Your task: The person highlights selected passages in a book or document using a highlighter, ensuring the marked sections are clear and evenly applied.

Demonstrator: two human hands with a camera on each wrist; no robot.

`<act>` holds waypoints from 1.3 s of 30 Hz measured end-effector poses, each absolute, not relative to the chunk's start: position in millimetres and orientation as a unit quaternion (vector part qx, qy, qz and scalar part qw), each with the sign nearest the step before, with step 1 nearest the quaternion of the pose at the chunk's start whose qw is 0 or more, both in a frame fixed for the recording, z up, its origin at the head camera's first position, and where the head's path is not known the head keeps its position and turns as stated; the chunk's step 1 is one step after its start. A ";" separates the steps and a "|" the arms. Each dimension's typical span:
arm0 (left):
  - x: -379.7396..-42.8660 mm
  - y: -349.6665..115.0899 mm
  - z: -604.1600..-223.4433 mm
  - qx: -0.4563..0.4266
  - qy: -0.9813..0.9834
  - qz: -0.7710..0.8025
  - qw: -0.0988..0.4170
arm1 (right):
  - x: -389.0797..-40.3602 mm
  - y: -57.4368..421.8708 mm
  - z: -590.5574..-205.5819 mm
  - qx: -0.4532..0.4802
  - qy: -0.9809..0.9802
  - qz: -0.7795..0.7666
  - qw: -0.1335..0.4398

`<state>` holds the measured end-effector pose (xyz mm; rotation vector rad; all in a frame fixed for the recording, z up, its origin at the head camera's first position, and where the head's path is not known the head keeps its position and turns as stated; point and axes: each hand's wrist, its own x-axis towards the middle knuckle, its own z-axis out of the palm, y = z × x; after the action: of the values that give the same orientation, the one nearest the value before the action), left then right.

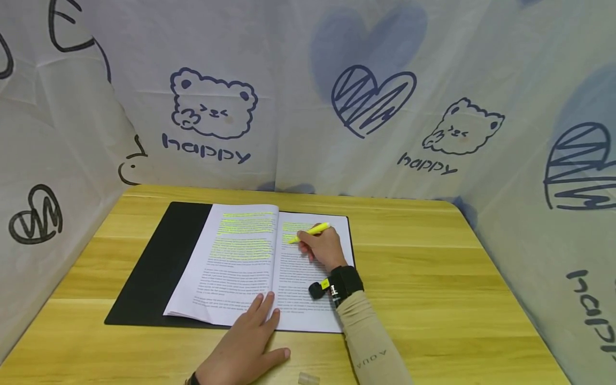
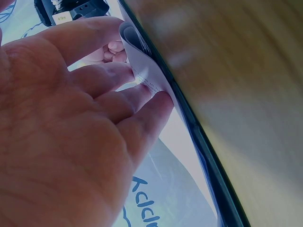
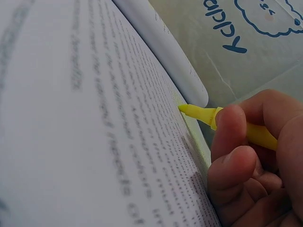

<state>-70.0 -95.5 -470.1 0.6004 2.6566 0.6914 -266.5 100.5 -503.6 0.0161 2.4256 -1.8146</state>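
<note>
My right hand (image 1: 323, 248) pinches a yellow highlighter (image 1: 317, 229), its tip down at the printed lines near the top of the right page (image 1: 308, 278). In the right wrist view the highlighter (image 3: 201, 113) slants towards the paper between thumb and fingers. My left hand (image 1: 247, 339) lies with straight fingers on the lower edge of the pages by the fold; its fingertips meet the curved paper (image 2: 142, 66) in the left wrist view. Yellow marks cover the upper text of the left page (image 1: 240, 278), and several lines atop the right page are yellow too.
The pages lie in an opened black folder (image 1: 149, 278) on a wooden table (image 1: 433, 278). A small translucent cap-like piece (image 1: 308, 378) lies at the near edge. Printed white cloth (image 1: 298, 107) hangs behind and at both sides.
</note>
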 end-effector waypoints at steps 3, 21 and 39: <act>-69.5 -95.3 -469.8 0.211 0.932 0.245 0.164 | -266.6 101.4 -503.5 0.010 0.802 -0.595 0.055; -67.8 -95.1 -469.6 0.209 0.931 0.248 0.165 | -272.5 105.8 -507.8 0.017 0.812 -0.582 0.045; -66.3 -95.8 -468.3 0.211 0.932 0.253 0.154 | -271.9 108.0 -505.5 0.029 0.815 -0.577 0.044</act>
<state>-66.3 -95.8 -468.3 0.6052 2.6697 0.7242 -271.9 108.0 -505.5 0.0899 2.4926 -1.7624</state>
